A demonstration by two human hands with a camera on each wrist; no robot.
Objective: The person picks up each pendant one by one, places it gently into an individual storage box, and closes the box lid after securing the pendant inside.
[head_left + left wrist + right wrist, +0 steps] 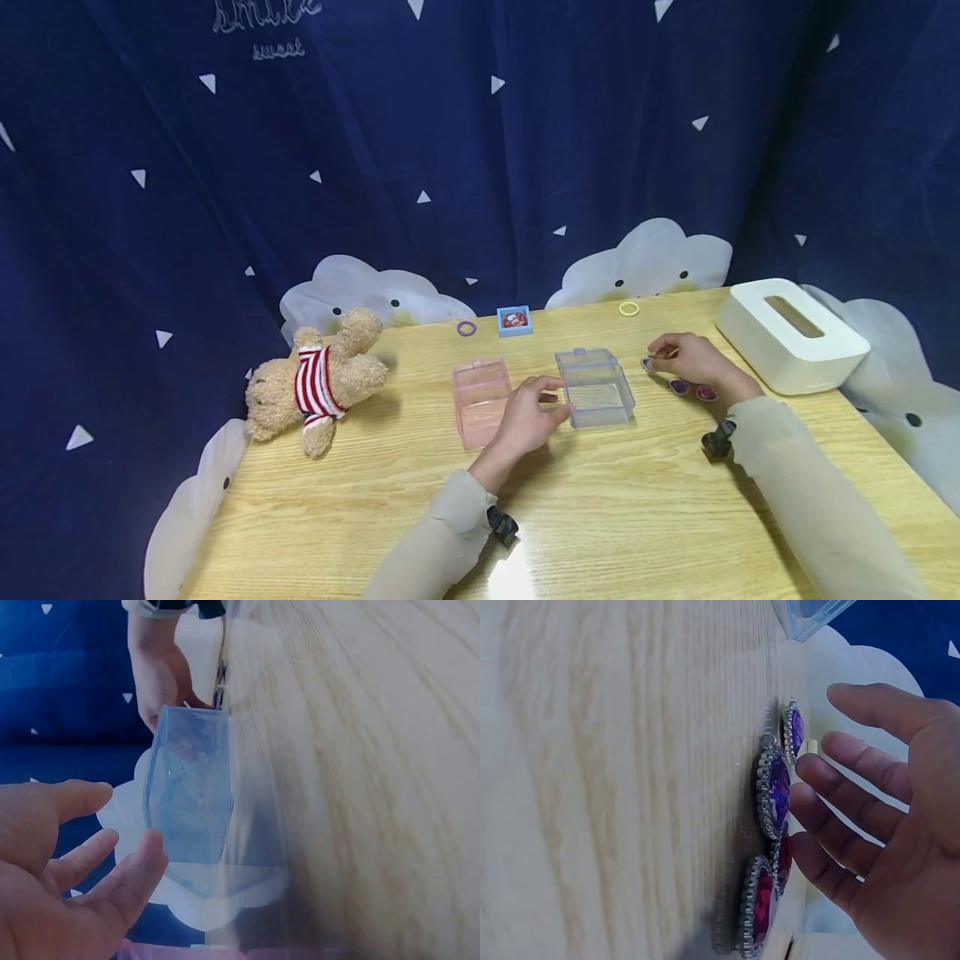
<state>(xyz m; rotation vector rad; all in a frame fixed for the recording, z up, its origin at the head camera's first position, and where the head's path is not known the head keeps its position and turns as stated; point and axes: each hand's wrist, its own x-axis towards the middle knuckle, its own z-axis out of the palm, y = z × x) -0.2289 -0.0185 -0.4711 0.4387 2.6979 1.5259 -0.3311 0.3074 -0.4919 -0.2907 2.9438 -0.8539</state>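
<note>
My left hand (pixel 528 417) is beside a clear bluish plastic box (pixel 602 417) with its lid folded back. Its fingers are spread and loosely bent toward the box's left side; whether they touch it I cannot tell. A similar pink box (pixel 471 429), also with its lid back, lies partly behind that hand. My right hand (pixel 693 362) hovers over jewel pendants with beaded silver rims. Its fingers look relaxed, near a purple pendant (pixel 793 731). Another purple pendant (pixel 774 787) and two red ones, the nearer red pendant (pixel 757 907) among them, lie close below the fingers.
A white tissue box (pixel 795 333) stands at the right. Along the back are a purple ring (pixel 467 328), a small blue square box (pixel 514 322) and a yellow ring (pixel 628 309). A teddy bear (pixel 318 383) in a striped shirt lies at the left. A curtain hangs behind the table.
</note>
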